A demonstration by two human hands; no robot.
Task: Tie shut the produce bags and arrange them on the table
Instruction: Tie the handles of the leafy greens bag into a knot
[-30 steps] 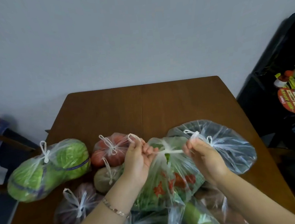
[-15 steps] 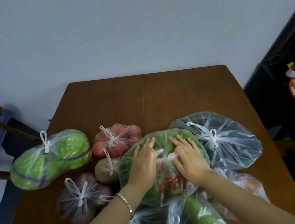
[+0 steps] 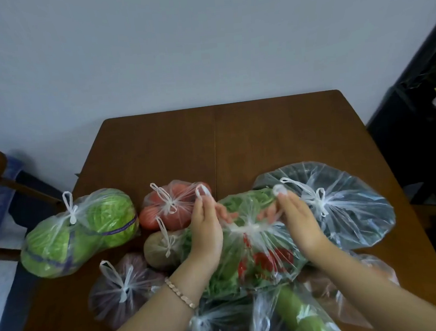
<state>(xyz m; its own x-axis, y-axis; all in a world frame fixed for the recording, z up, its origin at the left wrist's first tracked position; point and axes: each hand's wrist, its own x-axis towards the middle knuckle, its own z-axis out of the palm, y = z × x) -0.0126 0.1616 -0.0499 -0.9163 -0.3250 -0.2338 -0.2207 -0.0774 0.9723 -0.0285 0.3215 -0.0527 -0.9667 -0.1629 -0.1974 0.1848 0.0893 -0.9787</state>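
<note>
1. Both hands pinch the handle loops of the leafy-greens bag point(image 3: 254, 243): left hand point(image 3: 206, 231) holds one loop up near the tomato bag point(image 3: 173, 205), right hand point(image 3: 298, 221) holds the other.
2. Between the hands the bag's neck is drawn into a knot.
3. It lies mid-table point(image 3: 261, 135), among tied bags: cabbage bag point(image 3: 79, 233) at left, a clear bag point(image 3: 345, 205) at right.

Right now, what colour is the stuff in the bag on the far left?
Light green, in the cabbage bag, with a purple band around it; the head view shows it.
</note>
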